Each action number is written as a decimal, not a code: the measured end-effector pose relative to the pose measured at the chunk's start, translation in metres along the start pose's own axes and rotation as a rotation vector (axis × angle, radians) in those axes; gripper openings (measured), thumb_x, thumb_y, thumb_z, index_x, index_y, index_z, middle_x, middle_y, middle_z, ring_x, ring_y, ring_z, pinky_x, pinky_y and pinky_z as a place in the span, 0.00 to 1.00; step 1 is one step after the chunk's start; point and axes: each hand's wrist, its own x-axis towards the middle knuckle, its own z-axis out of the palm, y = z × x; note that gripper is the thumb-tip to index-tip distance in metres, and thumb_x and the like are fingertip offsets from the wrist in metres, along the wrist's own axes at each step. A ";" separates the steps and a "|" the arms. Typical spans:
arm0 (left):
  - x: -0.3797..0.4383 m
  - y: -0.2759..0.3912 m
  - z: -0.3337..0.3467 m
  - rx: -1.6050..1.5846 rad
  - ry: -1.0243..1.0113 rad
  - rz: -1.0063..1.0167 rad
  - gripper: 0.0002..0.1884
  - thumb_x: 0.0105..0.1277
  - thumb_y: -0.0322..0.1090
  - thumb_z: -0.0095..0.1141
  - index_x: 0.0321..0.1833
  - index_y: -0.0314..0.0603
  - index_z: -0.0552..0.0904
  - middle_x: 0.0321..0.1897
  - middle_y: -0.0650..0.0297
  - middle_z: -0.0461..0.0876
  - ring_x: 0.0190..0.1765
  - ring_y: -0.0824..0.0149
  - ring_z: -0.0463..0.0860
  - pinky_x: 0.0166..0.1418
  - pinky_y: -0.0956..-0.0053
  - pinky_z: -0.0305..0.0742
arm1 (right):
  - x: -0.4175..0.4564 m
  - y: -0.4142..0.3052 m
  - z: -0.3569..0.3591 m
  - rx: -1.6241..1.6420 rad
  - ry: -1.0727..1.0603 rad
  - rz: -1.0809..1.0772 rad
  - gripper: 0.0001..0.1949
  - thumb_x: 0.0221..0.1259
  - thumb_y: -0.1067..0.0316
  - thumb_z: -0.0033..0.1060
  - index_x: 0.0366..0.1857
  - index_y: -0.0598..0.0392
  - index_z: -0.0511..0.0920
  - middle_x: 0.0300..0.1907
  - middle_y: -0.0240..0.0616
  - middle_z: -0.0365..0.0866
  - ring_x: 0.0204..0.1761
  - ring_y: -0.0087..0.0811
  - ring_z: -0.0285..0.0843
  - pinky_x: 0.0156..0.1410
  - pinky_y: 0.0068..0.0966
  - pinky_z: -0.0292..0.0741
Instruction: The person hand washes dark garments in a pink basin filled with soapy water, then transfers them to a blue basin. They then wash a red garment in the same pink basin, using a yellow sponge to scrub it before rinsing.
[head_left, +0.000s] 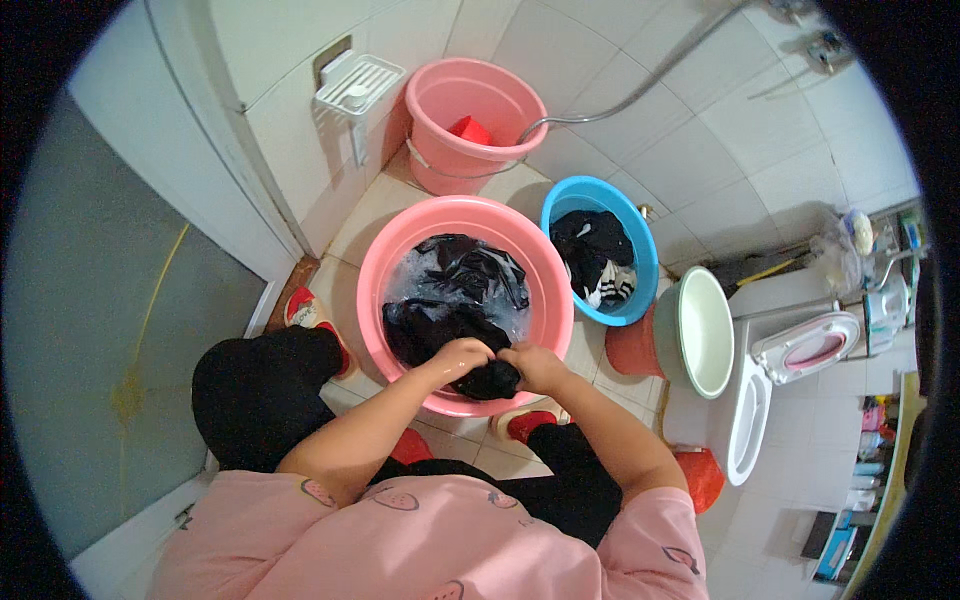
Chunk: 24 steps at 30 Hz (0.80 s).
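A wide pink plastic basin stands on the floor before me, holding soapy water and dark wet clothes. Both of my hands grip a black wet garment near the basin's front rim. My left hand pinches its cloth from the left, fingers curled. Close beside it, my right hand holds the same garment from the right. Part of the cloth bunches below the hands, against the rim. Another black garment, shiny with water, floats at the far side among suds.
A blue basin of black and white clothes touches the pink one's right side. Behind stands a pink bucket with a red object and a shower hose. To the right are a pale green basin and a toilet. A door is at left.
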 end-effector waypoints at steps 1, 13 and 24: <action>0.007 -0.016 0.000 -0.106 0.279 -0.173 0.18 0.55 0.43 0.55 0.38 0.33 0.83 0.35 0.55 0.84 0.45 0.61 0.82 0.51 0.69 0.73 | 0.000 0.002 -0.003 -0.159 -0.074 -0.048 0.27 0.34 0.65 0.73 0.46 0.48 0.75 0.40 0.43 0.74 0.47 0.47 0.74 0.51 0.39 0.73; 0.022 0.022 0.034 -1.592 -0.066 -0.621 0.50 0.51 0.82 0.28 0.68 0.53 0.65 0.64 0.58 0.69 0.67 0.51 0.64 0.69 0.46 0.56 | -0.016 -0.107 -0.176 -0.571 -0.045 -0.161 0.12 0.42 0.67 0.63 0.31 0.57 0.73 0.39 0.44 0.72 0.33 0.42 0.79 0.37 0.37 0.78; 0.054 0.055 0.080 -1.873 -0.248 0.092 0.39 0.58 0.74 0.37 0.62 0.51 0.70 0.56 0.59 0.75 0.57 0.57 0.75 0.63 0.60 0.69 | -0.090 -0.110 -0.025 2.183 0.940 0.722 0.19 0.50 0.73 0.59 0.49 0.58 0.72 0.44 0.42 0.78 0.42 0.37 0.79 0.45 0.30 0.81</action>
